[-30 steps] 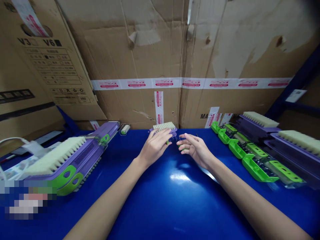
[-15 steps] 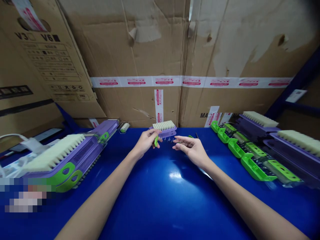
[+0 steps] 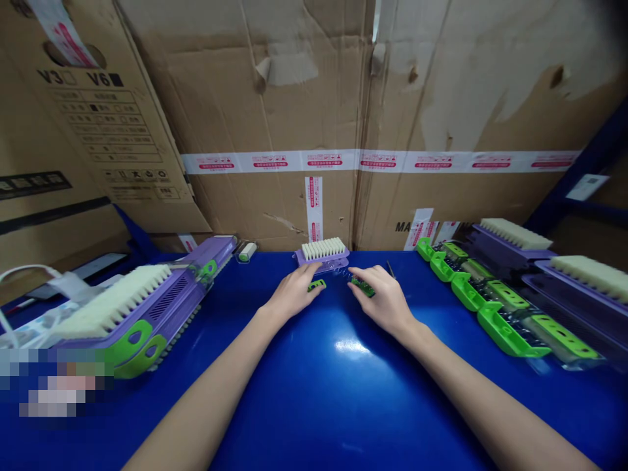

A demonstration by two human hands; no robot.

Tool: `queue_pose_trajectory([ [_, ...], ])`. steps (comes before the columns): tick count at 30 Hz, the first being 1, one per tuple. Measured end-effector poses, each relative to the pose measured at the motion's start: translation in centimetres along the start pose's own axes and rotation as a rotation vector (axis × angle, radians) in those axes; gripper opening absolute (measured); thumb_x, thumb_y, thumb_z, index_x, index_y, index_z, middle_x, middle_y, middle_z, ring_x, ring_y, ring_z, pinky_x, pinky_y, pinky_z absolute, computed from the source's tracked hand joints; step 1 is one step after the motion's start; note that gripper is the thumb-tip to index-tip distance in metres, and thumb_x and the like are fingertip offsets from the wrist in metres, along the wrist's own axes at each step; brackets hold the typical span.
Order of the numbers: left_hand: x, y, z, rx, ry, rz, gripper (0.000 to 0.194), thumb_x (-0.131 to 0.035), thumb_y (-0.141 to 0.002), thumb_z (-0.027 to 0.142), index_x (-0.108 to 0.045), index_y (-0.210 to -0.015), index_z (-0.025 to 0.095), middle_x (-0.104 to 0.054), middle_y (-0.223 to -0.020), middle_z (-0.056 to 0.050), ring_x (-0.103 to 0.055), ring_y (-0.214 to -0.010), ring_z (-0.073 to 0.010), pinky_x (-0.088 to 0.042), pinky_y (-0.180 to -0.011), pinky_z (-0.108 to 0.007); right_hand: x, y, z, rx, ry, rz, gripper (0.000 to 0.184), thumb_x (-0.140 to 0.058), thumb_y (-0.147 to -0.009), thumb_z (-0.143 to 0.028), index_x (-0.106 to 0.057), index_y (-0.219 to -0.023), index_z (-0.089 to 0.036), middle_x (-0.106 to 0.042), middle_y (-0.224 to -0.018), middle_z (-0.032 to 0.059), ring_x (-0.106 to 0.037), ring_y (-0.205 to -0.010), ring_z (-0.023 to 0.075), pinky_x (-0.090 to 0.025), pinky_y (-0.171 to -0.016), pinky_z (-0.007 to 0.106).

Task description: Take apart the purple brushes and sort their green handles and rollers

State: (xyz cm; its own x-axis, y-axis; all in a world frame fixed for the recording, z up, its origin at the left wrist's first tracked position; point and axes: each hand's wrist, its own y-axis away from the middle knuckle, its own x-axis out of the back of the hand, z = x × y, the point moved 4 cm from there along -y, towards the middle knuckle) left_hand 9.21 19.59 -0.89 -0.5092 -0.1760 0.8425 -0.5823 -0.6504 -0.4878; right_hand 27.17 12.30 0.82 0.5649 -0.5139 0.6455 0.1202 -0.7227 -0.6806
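- Left hand [image 3: 288,292]: grip pinching 1 green slotted piece [image 3: 316,286] over the desk [image 3: 294,392]; likely light, stiff, best held by its edges.
- Right hand [image 3: 387,302]: grip curled round 1 green part [image 3: 363,286].
- Beyond both grips: 1 purple brush with cream bristles [image 3: 324,248].

Bare forearms [image 3: 210,373] reaching forward, left hand [image 3: 293,291] knuckles up, right hand [image 3: 385,297] curled, hands apart

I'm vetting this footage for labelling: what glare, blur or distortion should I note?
Head view: glare makes a white patch on the blue tabletop; the fine print on the left carton is too soft to read; details between the left hand and right hand are indistinct; the edges look stretched; coarse pixels mask the lower left; the top right corner is dark.
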Motion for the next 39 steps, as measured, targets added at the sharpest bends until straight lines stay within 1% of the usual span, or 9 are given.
queue_pose_trajectory([
  [4,0.0,0.0,-0.1,-0.029,0.071,0.024,0.057,-0.057,-0.084,0.027,-0.034,-0.136,0.021,-0.052,-0.129,-0.013,-0.055,-0.114,-0.0234,-0.049,-0.091,-0.038,-0.6,0.1,-0.5,0.033,0.076,-0.105,0.026,-0.056,-0.084,-0.023,-0.065,-0.109,-0.021,-0.069,-0.091,0.0086,-0.058,-0.088,0.0229,-0.043,-0.08,0.04],
  [8,0.5,-0.2,1.6,-0.218,-0.024,0.022,0.038,-0.057,-0.085,0.023,-0.052,-0.122,0.021,-0.058,-0.123,-0.008,-0.054,-0.114,-0.0228,-0.047,-0.093,-0.038,-1.0,0.3,-0.5,0.04,0.104,-0.14,0.027,-0.058,-0.084,-0.024,-0.064,-0.11,-0.023,-0.069,-0.092,0.0077,-0.058,-0.091,0.0222,-0.039,-0.084,0.041],
  [13,1.1,-0.6,2.2,-0.308,-0.171,0.065,0.014,-0.056,-0.086,0.022,-0.064,-0.098,0.019,-0.069,-0.096,-0.004,-0.062,-0.092,-0.0213,-0.049,-0.08,-0.037,-0.6,0.0,-0.2,0.042,0.126,-0.125,0.035,-0.058,-0.084,-0.027,-0.058,-0.119,-0.024,-0.069,-0.099,0.0083,-0.057,-0.095,0.0232,-0.037,-0.085,0.041],
  [19,2.6,-0.5,0.2,-0.233,-0.24,0.137,0.014,-0.052,-0.088,0.025,-0.064,-0.093,0.018,-0.068,-0.091,-0.006,-0.061,-0.087,-0.0212,-0.048,-0.075,-0.036,-0.1,-0.3,1.1,-0.047,0.225,-0.111,0.047,-0.058,-0.082,-0.034,-0.051,-0.126,-0.019,-0.067,-0.102,0.0119,-0.056,-0.098,0.027,-0.039,-0.085,0.044],
  [24,3.8,-0.4,-0.3,-0.166,-0.199,0.265,0.016,-0.046,-0.091,0.025,-0.06,-0.091,0.018,-0.064,-0.09,-0.007,-0.058,-0.086,-0.0195,-0.049,-0.077,-0.035,-0.4,0.0,1.6,-0.08,0.292,-0.157,0.038,-0.055,-0.083,-0.03,-0.056,-0.12,-0.021,-0.067,-0.104,0.0121,-0.055,-0.099,0.0276,-0.04,-0.083,0.044],
  [27,3.9,-0.4,-0.3,-0.139,-0.197,0.292,0.015,-0.044,-0.092,0.024,-0.058,-0.091,0.017,-0.062,-0.091,-0.007,-0.057,-0.088,-0.0203,-0.049,-0.078,-0.035,-0.6,0.0,1.9,-0.123,0.3,-0.203,0.033,-0.055,-0.083,-0.026,-0.06,-0.115,-0.021,-0.068,-0.101,0.0113,-0.055,-0.1,0.0278,-0.042,-0.081,0.044],
  [32,3.7,-0.4,-0.7,-0.071,-0.151,0.308,0.013,-0.044,-0.091,0.024,-0.055,-0.091,0.017,-0.061,-0.096,-0.008,-0.059,-0.092,-0.0201,-0.049,-0.081,-0.034,-0.9,0.0,1.9,-0.083,0.1,-0.202,0.031,-0.056,-0.081,-0.02,-0.062,-0.112,-0.019,-0.068,-0.091,0.0091,-0.06,-0.092,0.023,-0.047,-0.081,0.039],
  [35,3.6,-0.3,-1.0,-0.047,-0.147,0.308,0.011,-0.045,-0.091,0.024,-0.054,-0.09,0.018,-0.061,-0.091,-0.007,-0.059,-0.088,-0.0194,-0.049,-0.08,-0.034,-0.9,-0.1,1.3,-0.028,-0.053,-0.175,0.031,-0.058,-0.081,-0.022,-0.063,-0.112,-0.021,-0.067,-0.091,0.0067,-0.063,-0.086,0.0193,-0.05,-0.079,0.033],
  [39,3.6,-0.3,-1.3,-0.03,-0.156,0.307,0.011,-0.045,-0.091,0.024,-0.053,-0.088,0.018,-0.061,-0.089,-0.006,-0.059,-0.085,-0.019,-0.048,-0.077,-0.033,-0.9,-0.1,1.0,-0.055,-0.145,-0.175,0.033,-0.061,-0.079,-0.026,-0.063,-0.112,-0.023,-0.069,-0.093,0.0057,-0.065,-0.085,0.0196,-0.052,-0.079,0.033],
])
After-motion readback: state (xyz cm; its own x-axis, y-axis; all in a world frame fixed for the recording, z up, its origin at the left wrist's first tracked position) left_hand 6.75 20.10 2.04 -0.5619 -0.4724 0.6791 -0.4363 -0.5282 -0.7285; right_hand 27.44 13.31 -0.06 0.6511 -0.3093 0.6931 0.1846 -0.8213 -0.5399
